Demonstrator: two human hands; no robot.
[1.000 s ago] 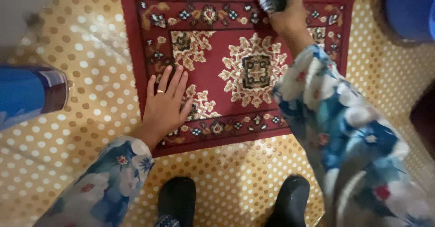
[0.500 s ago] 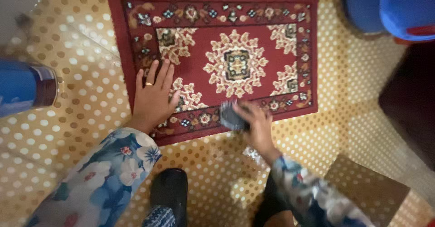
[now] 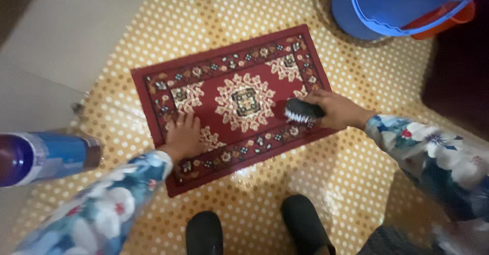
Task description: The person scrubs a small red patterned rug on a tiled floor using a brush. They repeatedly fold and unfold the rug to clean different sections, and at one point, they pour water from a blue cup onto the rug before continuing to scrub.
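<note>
A small dark-red patterned rug lies on a yellow dotted floor mat. My left hand presses flat on the rug's near left part, fingers spread. My right hand grips a dark scrubbing brush with pale bristles, held against the rug's right border. Both arms wear blue floral sleeves.
A blue bottle lies at the left edge. Blue tubs with an orange one stand at the top right. My two dark shoes are at the bottom. Pale tiled floor lies beyond the mat on the left.
My right hand has dragged the brush from the rug's far edge down to its near edge, then over to the right border. My left hand stays pressed on the rug. The view has shifted.
</note>
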